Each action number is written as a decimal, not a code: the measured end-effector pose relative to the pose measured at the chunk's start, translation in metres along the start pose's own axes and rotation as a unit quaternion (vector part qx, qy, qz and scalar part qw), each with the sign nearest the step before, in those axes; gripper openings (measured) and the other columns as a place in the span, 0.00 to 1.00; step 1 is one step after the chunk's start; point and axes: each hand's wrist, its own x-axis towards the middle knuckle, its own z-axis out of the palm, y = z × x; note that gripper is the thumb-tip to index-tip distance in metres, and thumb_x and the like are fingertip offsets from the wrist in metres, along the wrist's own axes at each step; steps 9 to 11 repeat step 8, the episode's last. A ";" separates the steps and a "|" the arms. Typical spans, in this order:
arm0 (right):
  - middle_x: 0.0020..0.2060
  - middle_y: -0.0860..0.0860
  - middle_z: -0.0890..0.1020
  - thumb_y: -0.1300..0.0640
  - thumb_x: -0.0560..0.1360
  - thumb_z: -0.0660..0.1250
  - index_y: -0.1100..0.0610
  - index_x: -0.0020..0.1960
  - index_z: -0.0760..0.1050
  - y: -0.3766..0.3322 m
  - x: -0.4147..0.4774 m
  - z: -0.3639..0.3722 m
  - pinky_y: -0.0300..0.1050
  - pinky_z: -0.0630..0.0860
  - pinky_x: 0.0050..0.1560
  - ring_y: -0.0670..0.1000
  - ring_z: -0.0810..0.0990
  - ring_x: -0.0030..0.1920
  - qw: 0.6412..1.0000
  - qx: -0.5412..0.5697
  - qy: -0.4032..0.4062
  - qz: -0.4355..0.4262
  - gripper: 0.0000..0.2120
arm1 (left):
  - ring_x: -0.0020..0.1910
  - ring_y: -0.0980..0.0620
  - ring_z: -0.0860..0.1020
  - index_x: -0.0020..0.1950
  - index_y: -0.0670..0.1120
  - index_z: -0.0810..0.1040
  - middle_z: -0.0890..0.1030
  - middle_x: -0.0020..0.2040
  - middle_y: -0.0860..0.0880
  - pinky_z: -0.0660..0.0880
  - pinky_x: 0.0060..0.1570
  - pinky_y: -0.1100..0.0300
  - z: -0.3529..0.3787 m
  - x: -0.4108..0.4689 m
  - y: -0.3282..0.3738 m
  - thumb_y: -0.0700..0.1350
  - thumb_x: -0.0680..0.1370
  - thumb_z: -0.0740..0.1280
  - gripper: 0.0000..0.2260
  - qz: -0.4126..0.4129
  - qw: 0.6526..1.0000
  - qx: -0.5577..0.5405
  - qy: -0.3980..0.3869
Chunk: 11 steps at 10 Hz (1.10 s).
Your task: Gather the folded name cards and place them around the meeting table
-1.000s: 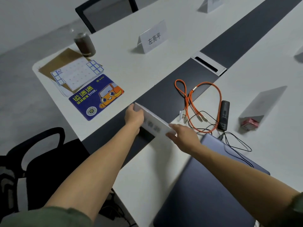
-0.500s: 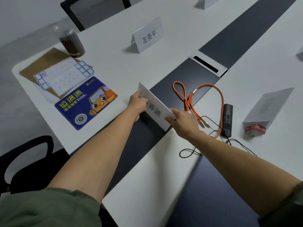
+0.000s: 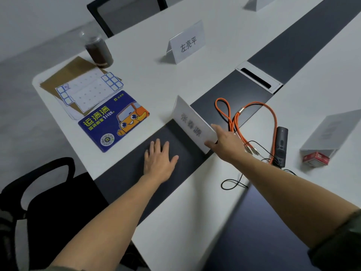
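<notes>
Table (image 3: pixel 224 32): right hand (image 3: pixel 226 142) pinches name card (image 3: pixel 192 124); left hand (image 3: pixel 159 163) apparently flat, spread.

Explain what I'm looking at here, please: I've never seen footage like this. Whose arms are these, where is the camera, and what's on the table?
There is no robot: a person wears one wide-angle camera on the head, looking forward and down, so both bare arms reach in from the bottom.

The left hand is open, fingers spread over the table's dark centre strip, holding nothing. The right hand pinches the near end of a white folded name card, which looks to stand on that strip.

Another name card stands further along the white table, and a third at the top edge. At left lie a blue cartoon mat, a sticker sheet and a dark drink can. At right: an orange cable, a black remote, a small red box and a dark laptop lid.
</notes>
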 end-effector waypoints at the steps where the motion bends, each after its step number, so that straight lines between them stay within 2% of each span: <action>1: 0.59 0.54 0.79 0.47 0.78 0.65 0.51 0.73 0.61 0.001 0.003 -0.002 0.50 0.82 0.47 0.55 0.80 0.54 1.000 0.014 0.003 -0.003 0.26 | 0.78 0.42 0.42 0.79 0.49 0.42 0.43 0.79 0.42 0.49 0.76 0.42 0.025 -0.017 -0.018 0.64 0.80 0.46 0.33 0.024 0.994 0.102 -0.004; 2: 0.59 0.53 0.80 0.47 0.78 0.65 0.50 0.72 0.63 0.006 0.005 -0.003 0.51 0.82 0.47 0.55 0.80 0.54 1.000 0.024 0.015 0.004 0.25 | 0.78 0.40 0.40 0.78 0.48 0.38 0.41 0.79 0.41 0.47 0.75 0.41 0.039 -0.020 -0.023 0.64 0.79 0.40 0.33 0.030 0.990 0.137 0.021; 3: 0.60 0.53 0.79 0.47 0.78 0.65 0.50 0.72 0.63 0.010 0.009 -0.003 0.49 0.80 0.45 0.56 0.80 0.55 0.999 0.030 0.021 0.011 0.25 | 0.78 0.39 0.43 0.78 0.47 0.40 0.44 0.79 0.40 0.48 0.75 0.40 0.044 -0.021 -0.022 0.64 0.76 0.33 0.35 0.023 0.988 0.142 0.048; 5: 0.60 0.52 0.79 0.49 0.78 0.65 0.48 0.73 0.63 0.011 0.013 -0.006 0.47 0.80 0.43 0.55 0.79 0.54 0.998 0.049 0.021 0.029 0.25 | 0.78 0.39 0.47 0.79 0.47 0.47 0.49 0.79 0.40 0.52 0.74 0.39 0.050 -0.019 -0.026 0.64 0.78 0.38 0.34 0.023 0.990 0.126 0.055; 6: 0.58 0.52 0.79 0.49 0.78 0.65 0.47 0.72 0.63 0.010 0.015 -0.009 0.53 0.83 0.43 0.55 0.80 0.51 0.998 0.049 0.017 0.039 0.25 | 0.78 0.39 0.47 0.79 0.47 0.48 0.50 0.79 0.40 0.52 0.74 0.39 0.052 -0.018 -0.027 0.64 0.78 0.38 0.34 0.023 0.989 0.129 0.062; 8: 0.60 0.52 0.78 0.47 0.75 0.69 0.47 0.72 0.62 0.009 0.013 -0.012 0.52 0.83 0.42 0.56 0.80 0.54 0.996 0.073 -0.007 0.043 0.29 | 0.78 0.39 0.45 0.78 0.47 0.42 0.46 0.79 0.40 0.49 0.75 0.40 0.049 -0.019 -0.026 0.64 0.76 0.34 0.34 0.025 0.990 0.130 0.056; 11: 0.60 0.52 0.78 0.47 0.75 0.69 0.47 0.72 0.62 0.009 0.013 -0.012 0.52 0.83 0.42 0.56 0.80 0.54 0.996 0.073 -0.007 0.043 0.29 | 0.78 0.39 0.45 0.78 0.47 0.42 0.46 0.79 0.40 0.49 0.75 0.40 0.049 -0.019 -0.026 0.64 0.76 0.34 0.34 0.025 0.990 0.130 0.056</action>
